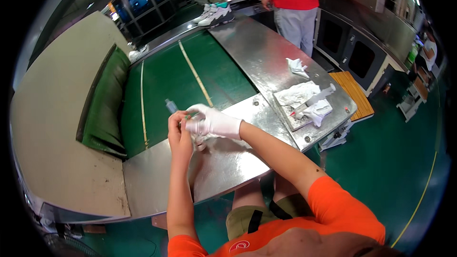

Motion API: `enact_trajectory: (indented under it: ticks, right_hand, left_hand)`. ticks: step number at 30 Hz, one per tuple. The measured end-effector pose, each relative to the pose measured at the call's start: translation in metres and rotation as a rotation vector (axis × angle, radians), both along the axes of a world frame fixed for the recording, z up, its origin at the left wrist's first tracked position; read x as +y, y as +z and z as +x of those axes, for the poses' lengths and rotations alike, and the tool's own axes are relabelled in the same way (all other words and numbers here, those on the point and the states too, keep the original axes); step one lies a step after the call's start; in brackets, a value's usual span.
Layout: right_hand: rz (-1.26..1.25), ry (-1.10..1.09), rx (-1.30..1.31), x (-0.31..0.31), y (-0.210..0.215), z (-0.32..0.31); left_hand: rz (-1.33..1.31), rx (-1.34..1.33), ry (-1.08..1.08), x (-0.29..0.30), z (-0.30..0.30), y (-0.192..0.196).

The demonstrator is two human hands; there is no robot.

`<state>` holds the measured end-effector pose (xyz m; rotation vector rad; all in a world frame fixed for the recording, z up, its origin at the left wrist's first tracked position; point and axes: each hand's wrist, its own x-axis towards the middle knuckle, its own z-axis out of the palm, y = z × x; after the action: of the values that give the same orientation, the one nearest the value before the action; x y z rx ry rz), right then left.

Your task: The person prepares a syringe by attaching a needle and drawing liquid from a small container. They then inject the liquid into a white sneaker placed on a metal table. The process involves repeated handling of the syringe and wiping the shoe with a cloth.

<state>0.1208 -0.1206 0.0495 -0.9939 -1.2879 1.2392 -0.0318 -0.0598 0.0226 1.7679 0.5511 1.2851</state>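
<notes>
My left hand, bare, is closed over the near edge of the belt. A short grey-blue cylindrical piece sticks out above its fingers; the part inside the hand is hidden. My right hand wears a white glove and meets the left, with its fingers curled in. What lies between the two hands is too small and blurred to name. Just below them a pale crumpled-looking thing shows against the metal tabletop.
A green conveyor belt runs away past a beige housing. On the right, a tray holds white cloths and a translucent red-tipped tube. Another white cloth, sneakers and a red-shirted person are farther off.
</notes>
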Motion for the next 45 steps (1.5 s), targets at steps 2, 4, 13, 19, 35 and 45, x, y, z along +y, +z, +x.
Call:
enact_trajectory:
  ticks: [2,4,13,19,35,45]
  right_hand:
    - [-0.059,0.073,0.035,-0.009,0.006,-0.013]
    - [-0.076,0.083,0.099,-0.012,0.008,-0.012]
    - [-0.160,0.030,0.154,-0.010,0.006,-0.010]
    - [-0.089,-0.206,0.040,-0.014,0.020,-0.007]
    - [-0.075,-0.074,-0.102,-0.007,0.012,0.003]
    - [-0.061,-0.048,-0.128,-0.004,0.005,0.006]
  left_hand:
    - [-0.117,0.043,-0.034,0.005,-0.006,-0.002]
    - [-0.167,-0.034,-0.141,-0.003,-0.002,0.006]
    - [-0.418,-0.162,-0.396,-0.007,-0.004,0.015]
    - [-0.492,-0.246,-0.198,-0.005,-0.012,0.033]
    - [-0.227,-0.201,0.121,0.017,-0.021,0.021]
    - [0.220,0.035,0.386,0.017,-0.018,0.022]
